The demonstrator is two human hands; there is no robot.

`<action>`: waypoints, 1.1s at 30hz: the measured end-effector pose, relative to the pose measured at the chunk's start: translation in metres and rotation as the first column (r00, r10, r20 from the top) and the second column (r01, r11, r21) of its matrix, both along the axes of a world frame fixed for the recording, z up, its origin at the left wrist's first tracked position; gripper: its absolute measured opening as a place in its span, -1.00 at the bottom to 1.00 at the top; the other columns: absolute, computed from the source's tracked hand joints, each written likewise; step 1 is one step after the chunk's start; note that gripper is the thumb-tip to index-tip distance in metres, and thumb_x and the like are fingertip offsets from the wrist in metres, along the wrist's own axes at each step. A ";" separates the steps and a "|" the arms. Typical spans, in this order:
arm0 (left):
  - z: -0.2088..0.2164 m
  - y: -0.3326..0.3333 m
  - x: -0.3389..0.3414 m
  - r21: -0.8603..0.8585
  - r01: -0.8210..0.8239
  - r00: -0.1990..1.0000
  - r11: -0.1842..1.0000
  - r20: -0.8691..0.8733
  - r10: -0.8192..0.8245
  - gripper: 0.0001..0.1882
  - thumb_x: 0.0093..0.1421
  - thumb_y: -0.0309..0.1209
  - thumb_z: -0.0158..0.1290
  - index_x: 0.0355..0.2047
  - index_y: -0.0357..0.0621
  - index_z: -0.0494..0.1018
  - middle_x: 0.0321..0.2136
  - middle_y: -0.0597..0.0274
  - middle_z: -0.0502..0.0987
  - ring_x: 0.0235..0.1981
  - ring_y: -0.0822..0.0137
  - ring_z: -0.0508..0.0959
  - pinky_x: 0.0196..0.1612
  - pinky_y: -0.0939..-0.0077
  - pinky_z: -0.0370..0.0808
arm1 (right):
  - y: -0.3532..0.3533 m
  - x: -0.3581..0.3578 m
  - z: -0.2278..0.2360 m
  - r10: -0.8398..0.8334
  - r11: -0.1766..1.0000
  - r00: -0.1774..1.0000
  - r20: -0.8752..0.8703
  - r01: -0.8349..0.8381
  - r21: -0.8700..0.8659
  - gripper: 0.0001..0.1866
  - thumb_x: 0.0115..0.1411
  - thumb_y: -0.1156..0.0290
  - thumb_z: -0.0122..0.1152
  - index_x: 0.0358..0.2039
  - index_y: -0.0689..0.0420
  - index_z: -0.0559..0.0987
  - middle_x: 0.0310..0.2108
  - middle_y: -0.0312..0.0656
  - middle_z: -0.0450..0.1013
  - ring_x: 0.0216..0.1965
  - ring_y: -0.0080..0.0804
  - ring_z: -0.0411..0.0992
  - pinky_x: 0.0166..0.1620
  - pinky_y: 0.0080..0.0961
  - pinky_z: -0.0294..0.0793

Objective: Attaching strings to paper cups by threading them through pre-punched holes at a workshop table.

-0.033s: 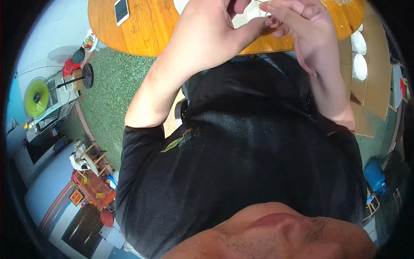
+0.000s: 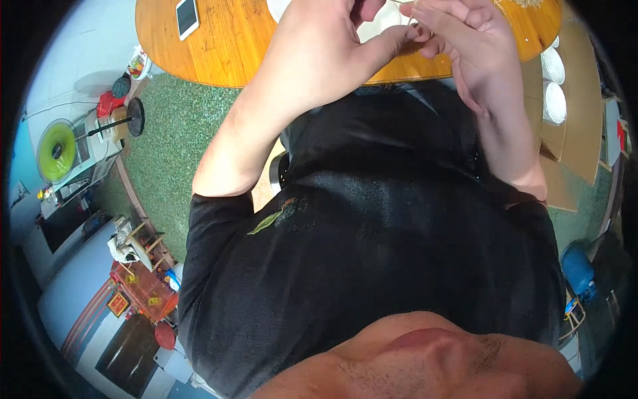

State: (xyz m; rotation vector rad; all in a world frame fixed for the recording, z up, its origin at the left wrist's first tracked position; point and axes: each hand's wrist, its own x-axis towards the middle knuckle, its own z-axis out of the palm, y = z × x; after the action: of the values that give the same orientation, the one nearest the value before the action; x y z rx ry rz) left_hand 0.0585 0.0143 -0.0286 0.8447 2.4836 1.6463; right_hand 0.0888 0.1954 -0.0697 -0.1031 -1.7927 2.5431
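Observation:
At the top edge, over the near side of a wooden table, my two hands meet. My right hand is closed, thumb and fingertips pinching a thin pale strand. That strand runs across toward my left hand, which curls round with its thumb reaching to the right fingertips. Part of the left fingers lies beyond the frame's top, so their hold shows only in part. Behind and between the hands is a white round dish or plate, mostly covered by them.
A white phone lies on the table's left. Pale thin strands are bunched at its far right. Right of the table, white round containers rest on cardboard. A green-bladed fan stands at left on green flooring.

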 end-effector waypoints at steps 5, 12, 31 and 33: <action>-0.046 0.005 -0.026 0.106 0.203 0.766 0.973 -0.636 -0.090 -0.76 0.06 -0.65 0.28 -0.25 -0.23 0.55 -0.52 0.15 0.37 -0.48 0.24 0.46 -0.42 0.44 0.37 | 0.006 0.005 0.000 0.047 0.986 0.998 0.038 -0.040 -0.163 -0.87 0.28 0.62 0.26 -0.20 0.21 0.50 -0.39 -0.17 0.61 -0.43 -0.54 0.56 -0.35 -0.66 0.53; -0.030 0.009 -0.007 -0.065 0.042 0.702 0.997 -0.708 -0.075 -0.83 0.04 -0.61 0.31 -0.35 -0.22 0.57 -0.55 0.11 0.42 -0.52 0.12 0.50 -0.47 0.30 0.41 | 0.015 0.006 -0.008 0.032 0.992 0.996 0.077 -0.023 -0.122 -0.87 0.26 0.65 0.27 -0.21 0.22 0.53 -0.35 -0.17 0.62 -0.38 -0.52 0.56 -0.26 -0.64 0.55; 0.005 0.006 -0.011 -0.234 0.159 0.908 0.959 0.415 -0.049 -0.90 0.34 -0.50 0.07 -0.28 -0.30 0.50 -0.50 0.29 0.51 -0.47 0.52 0.48 -0.38 0.58 0.43 | 0.011 0.011 0.003 0.087 0.618 0.757 -0.647 0.469 0.631 -0.81 0.05 0.79 0.28 -0.40 0.23 0.52 -0.32 -0.15 0.53 -0.36 -0.35 0.52 -0.26 -0.51 0.47; 0.011 0.009 -0.012 -0.203 0.136 0.872 0.970 0.488 -0.020 -0.90 0.35 -0.51 0.05 -0.28 -0.30 0.51 -0.48 0.35 0.51 -0.47 0.57 0.45 -0.39 0.64 0.41 | 0.011 0.009 0.000 0.132 0.565 0.666 -0.734 0.558 0.608 -0.81 0.03 0.78 0.29 -0.39 0.22 0.53 -0.32 -0.11 0.54 -0.35 -0.24 0.53 -0.26 -0.44 0.47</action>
State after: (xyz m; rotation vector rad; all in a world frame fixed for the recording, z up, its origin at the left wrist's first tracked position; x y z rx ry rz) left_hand 0.0465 0.0230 -0.0179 0.4285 2.1920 1.3024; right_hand 0.0979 0.2069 -0.0693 0.5638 -2.0989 1.0410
